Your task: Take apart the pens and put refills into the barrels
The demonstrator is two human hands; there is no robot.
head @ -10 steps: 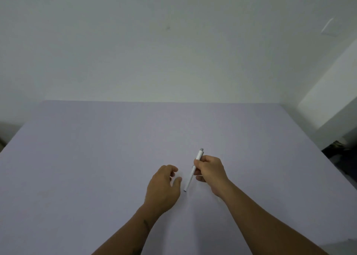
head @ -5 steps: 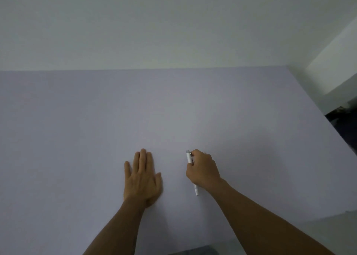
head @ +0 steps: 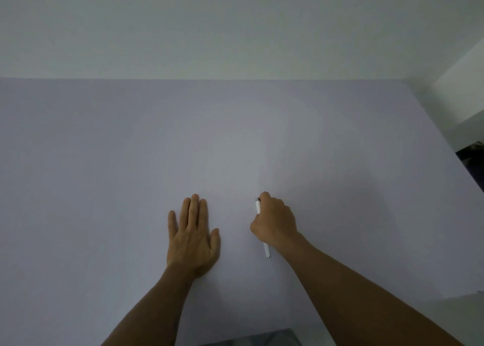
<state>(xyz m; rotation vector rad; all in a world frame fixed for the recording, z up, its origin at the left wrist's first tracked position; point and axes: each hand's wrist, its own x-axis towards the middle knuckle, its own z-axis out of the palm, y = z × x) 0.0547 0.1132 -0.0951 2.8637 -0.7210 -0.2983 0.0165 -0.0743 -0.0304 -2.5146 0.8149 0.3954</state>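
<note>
One white pen [head: 266, 251] with a silver clicker end lies along the lavender table [head: 235, 141], its tip toward me. My right hand [head: 275, 221] is closed around its middle, hiding most of the barrel; only the clicker end and the tip end show. My left hand [head: 192, 231] rests flat on the table, palm down, fingers stretched out, a short gap to the left of the pen and holding nothing. No loose refill or second pen is visible.
The table's far edge meets a white wall [head: 235, 31]. The right edge of the table runs diagonally past a white block [head: 461, 94] and a dark gap [head: 472, 157]. The near edge shows between my forearms.
My left hand went from curled beside the pen to flat on the table. My right hand lowered the pen, its tip now pointing toward me. The view tilted downward.
</note>
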